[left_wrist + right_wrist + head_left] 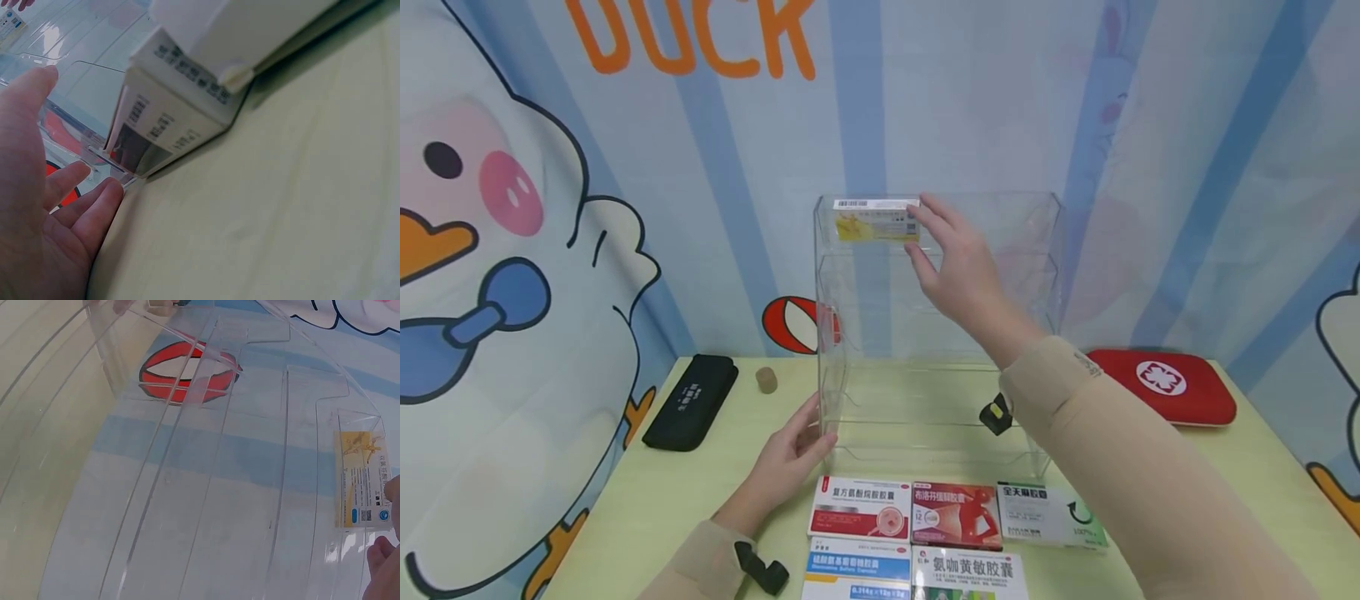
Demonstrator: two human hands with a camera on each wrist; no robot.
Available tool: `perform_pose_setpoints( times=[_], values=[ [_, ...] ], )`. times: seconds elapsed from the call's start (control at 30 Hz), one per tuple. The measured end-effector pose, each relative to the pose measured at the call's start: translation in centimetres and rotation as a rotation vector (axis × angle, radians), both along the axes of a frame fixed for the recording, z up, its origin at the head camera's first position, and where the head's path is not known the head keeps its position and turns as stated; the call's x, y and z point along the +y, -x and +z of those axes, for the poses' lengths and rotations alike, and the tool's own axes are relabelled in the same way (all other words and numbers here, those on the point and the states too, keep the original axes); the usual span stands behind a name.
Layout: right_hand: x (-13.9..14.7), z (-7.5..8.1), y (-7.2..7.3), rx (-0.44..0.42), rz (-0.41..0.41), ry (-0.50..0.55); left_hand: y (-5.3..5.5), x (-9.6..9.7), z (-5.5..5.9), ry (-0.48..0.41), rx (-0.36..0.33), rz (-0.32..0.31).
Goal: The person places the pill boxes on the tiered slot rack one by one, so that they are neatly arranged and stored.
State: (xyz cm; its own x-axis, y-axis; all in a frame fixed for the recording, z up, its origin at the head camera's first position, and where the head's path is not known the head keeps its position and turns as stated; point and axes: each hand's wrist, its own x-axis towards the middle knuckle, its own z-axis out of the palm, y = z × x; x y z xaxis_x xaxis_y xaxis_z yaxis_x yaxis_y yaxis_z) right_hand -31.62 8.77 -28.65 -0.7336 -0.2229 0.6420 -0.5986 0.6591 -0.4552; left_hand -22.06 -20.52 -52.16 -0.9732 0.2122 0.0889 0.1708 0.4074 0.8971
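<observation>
A clear stepped display rack (925, 400) stands upright on the table. On its top tier, at the left end, sits a yellow-and-white medicine box (877, 223). My right hand (958, 262) touches the right end of that box with its fingertips; in the right wrist view the thumb (379, 553) lies apart from the box (362, 478). Low on the rack's left side, my left hand (782, 458) holds the edge, thumb toward the front and fingers along the outside. Close by in the left wrist view stands the end of a white box (169, 119).
In front of the rack lie several medicine boxes: red-and-white (860, 508), red (955, 514), white-and-green (1051, 515), blue-and-white (857, 571) and white (970, 573). A black case (691, 403) and small cork-coloured cylinder (766, 380) lie left; a red case (1165, 387) lies right.
</observation>
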Motion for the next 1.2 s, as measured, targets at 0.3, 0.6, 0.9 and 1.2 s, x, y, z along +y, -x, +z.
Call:
perform_pose_setpoints(
  times=[0.3, 0.6, 0.9, 1.2],
  values=[
    [0.3, -1.8, -3.5, 0.050, 0.106, -0.012, -0.2, 0.0, 0.2, 0.014, -0.017, 0.017],
    [1.5, -5.2, -7.3, 0.088, 0.167, -0.162, -0.3, 0.1, 0.3, 0.026, -0.026, 0.024],
    [3.7, -8.8, -9.9, 0.131, 0.170, -0.259, -0.2, 0.0, 0.0, 0.029, -0.032, 0.034],
    [6.1, -11.4, -13.6, 0.024, 0.188, -0.298, -0.1, 0.1, 0.0, 0.020, -0.018, 0.023]
  ],
)
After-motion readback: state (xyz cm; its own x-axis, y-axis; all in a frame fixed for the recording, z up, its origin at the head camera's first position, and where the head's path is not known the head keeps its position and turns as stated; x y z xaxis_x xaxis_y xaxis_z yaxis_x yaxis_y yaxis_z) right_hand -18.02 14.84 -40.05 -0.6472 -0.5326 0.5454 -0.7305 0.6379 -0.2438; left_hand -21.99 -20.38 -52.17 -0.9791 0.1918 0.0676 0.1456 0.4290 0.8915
